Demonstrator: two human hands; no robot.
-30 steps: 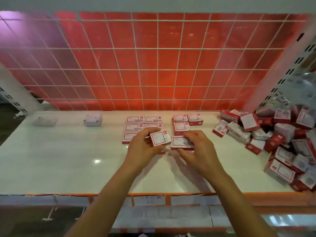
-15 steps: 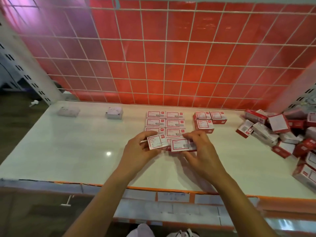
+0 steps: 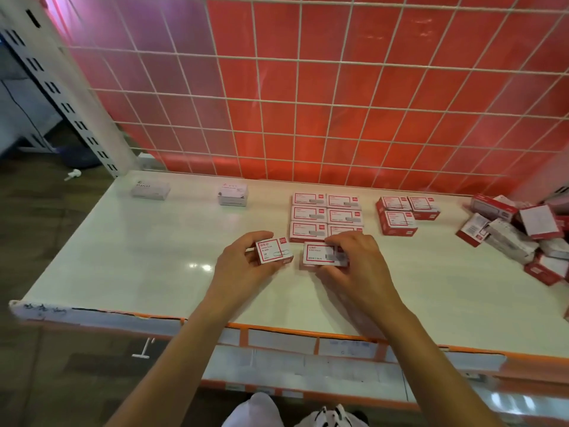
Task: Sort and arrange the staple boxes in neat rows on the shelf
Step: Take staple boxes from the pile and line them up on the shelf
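Note:
My left hand (image 3: 243,263) grips a small red-and-white staple box (image 3: 273,251) just above the white shelf (image 3: 123,266). To its right, my right hand (image 3: 354,266) holds a flatter red-and-white box (image 3: 323,255) lying on the shelf, thumb at its near edge and fingers over its far right corner. Just behind them lies a neat block of several matching boxes (image 3: 326,217) in two columns. A smaller group of three boxes (image 3: 403,214) sits to the right of that block.
A loose heap of red-and-white boxes (image 3: 523,235) fills the shelf's right end. Two pale boxes, one (image 3: 151,189) and another (image 3: 232,194), stand at the back left. A red panel behind white wire mesh (image 3: 308,103) closes the back. An orange strip (image 3: 277,329) edges the shelf front.
Both hands have drawn slightly apart, leaving a gap between the two boxes. The camera has turned left, so the heap on the right sits nearer the frame edge.

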